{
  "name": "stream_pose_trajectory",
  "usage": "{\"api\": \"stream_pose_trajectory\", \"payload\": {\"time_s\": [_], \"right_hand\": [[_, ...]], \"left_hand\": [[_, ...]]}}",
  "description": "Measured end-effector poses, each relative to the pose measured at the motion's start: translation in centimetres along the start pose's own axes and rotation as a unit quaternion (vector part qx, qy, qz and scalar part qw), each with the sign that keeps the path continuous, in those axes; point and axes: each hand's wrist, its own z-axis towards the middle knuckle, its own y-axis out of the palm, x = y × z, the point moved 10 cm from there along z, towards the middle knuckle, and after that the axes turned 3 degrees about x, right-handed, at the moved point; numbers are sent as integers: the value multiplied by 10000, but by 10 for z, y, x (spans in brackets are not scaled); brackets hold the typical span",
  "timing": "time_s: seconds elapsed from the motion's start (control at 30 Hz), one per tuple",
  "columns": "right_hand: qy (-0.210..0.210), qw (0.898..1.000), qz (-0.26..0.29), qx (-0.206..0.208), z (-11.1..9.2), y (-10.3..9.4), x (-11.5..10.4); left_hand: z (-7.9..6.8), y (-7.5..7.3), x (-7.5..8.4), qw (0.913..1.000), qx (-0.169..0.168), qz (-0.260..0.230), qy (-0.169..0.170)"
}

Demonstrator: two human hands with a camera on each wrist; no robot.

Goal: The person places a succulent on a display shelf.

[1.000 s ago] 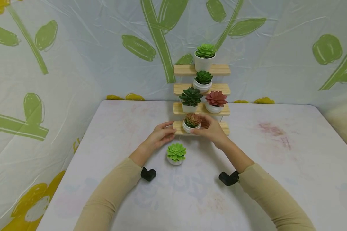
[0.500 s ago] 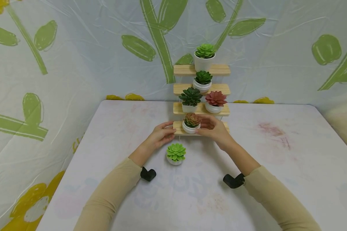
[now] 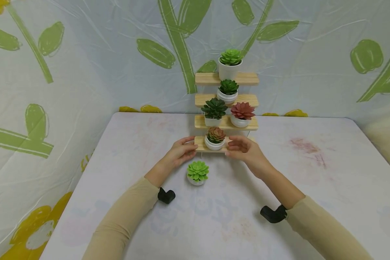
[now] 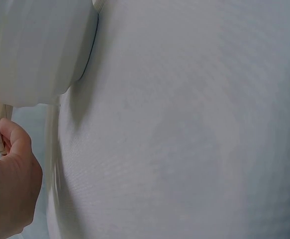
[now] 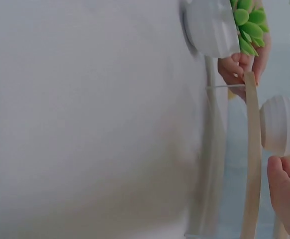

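Observation:
My left hand [image 3: 181,151] pinches the left end of the bottom board of a tiered wooden plant stand [image 3: 201,144], thumb in front; the left wrist view shows the same hold. On that board stands a reddish-brown succulent [image 3: 216,135] in a white ribbed pot [image 5: 282,125], upright. Just right of the pot is my right hand [image 3: 247,153], its fingers loosely bent with nothing between them. A small gap separates thumb and pot in the right wrist view. A bright green succulent [image 3: 198,171] in a white pot stands on the table before the stand.
Higher boards carry a dark green succulent [image 3: 214,108], a red succulent [image 3: 243,111], a green succulent [image 3: 228,87] and a light green succulent [image 3: 231,57] in a taller pot. A patterned sheet [image 3: 110,65] hangs behind the table [image 3: 312,173]. A black bent tube [image 3: 273,214] sits by the right sleeve.
My right hand has let go of the reddish-brown succulent's pot and drawn away to the right. The pot stays on the bottom board; my left hand has kept its hold.

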Motion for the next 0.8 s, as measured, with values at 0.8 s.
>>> {"api": "stream_pose_trajectory", "payload": {"time_s": [0.8], "right_hand": [[102,9962,-283,-814,-20,33,32]], "left_hand": [[-1,0,1,10000,44,28,-17]]}}
